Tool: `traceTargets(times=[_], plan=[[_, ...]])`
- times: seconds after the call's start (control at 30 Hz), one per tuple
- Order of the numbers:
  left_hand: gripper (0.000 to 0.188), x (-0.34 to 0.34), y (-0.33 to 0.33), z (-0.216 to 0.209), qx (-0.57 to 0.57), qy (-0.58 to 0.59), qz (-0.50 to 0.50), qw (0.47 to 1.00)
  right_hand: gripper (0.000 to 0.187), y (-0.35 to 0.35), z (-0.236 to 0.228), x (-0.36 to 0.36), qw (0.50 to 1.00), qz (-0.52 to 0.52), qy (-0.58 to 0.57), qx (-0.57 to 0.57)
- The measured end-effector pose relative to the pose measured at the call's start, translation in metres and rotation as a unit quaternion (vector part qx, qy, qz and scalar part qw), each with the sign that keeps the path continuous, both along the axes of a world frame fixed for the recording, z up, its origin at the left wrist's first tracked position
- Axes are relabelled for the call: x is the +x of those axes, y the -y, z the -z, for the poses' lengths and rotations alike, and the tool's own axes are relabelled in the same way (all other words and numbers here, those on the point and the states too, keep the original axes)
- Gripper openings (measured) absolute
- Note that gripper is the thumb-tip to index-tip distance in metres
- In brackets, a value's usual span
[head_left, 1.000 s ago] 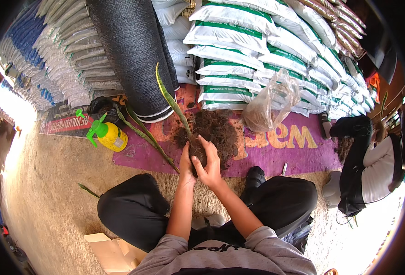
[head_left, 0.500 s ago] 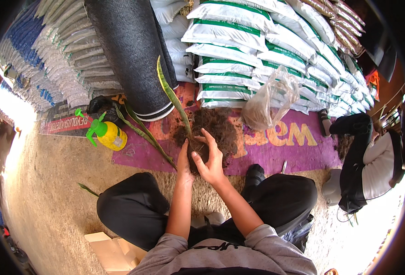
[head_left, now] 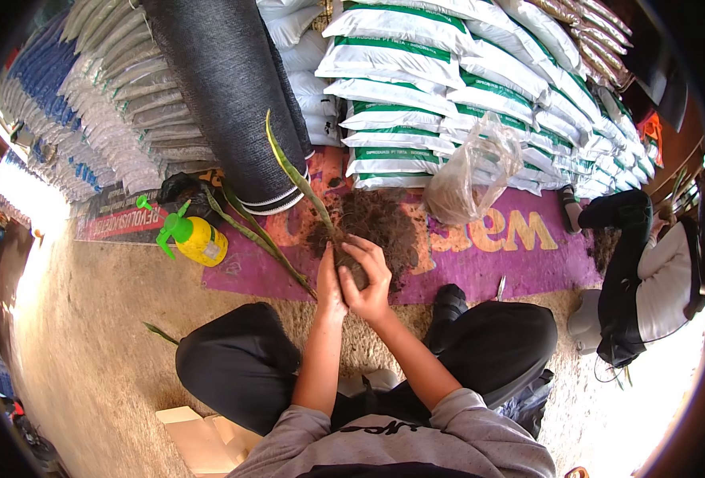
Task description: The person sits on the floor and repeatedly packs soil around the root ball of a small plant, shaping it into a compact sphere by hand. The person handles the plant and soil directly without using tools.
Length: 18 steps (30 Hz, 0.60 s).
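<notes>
Both my hands are wrapped round the soil ball at the base of a snake plant. Its single long leaf, green with yellow edges, leans up and to the left. My left hand presses the ball's left side, and my right hand curls over its right side. Just beyond my hands, a heap of loose dark soil lies on a purple printed sheet. More snake plant leaves lie to the left of my hands. Roots inside the ball are hidden.
A yellow spray bottle with a green top stands left. Beyond are a dark mesh roll, stacked white-and-green sacks and a clear plastic bag of brown material. Another person sits at right. Cardboard lies near my left knee.
My right fingers have closed further round the soil ball. The leaf has sunk a little lower and leans a bit more left.
</notes>
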<state>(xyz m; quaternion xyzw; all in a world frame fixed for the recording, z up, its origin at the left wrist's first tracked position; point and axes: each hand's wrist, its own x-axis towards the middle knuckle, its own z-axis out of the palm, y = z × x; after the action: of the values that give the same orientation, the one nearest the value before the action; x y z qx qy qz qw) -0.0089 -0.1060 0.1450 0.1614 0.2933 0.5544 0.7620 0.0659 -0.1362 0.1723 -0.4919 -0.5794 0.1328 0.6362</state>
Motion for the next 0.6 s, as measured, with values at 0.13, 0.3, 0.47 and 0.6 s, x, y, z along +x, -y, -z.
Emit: traceTargets(times=[0.13,0.3,0.47,0.6], plan=[[0.045,0.005,0.002,-0.019,0.046,-0.178,0.017,0.983,0.028,-0.006,0.012,0.01,0.976,-0.014,-0.218,-0.011],[0.052,-0.005,-0.027,-0.001,0.054,-0.154,0.013,0.986,0.03,-0.001,-0.006,0.01,0.779,-0.132,-0.597,-0.138],[0.048,0.004,-0.018,-0.014,0.126,0.133,0.077,0.98,0.027,0.004,-0.003,-0.005,0.949,-0.029,-0.312,-0.034],[0.041,-0.004,-0.019,-0.009,0.087,0.223,0.092,0.966,0.03,0.005,-0.02,0.005,0.998,0.015,-0.044,0.039]])
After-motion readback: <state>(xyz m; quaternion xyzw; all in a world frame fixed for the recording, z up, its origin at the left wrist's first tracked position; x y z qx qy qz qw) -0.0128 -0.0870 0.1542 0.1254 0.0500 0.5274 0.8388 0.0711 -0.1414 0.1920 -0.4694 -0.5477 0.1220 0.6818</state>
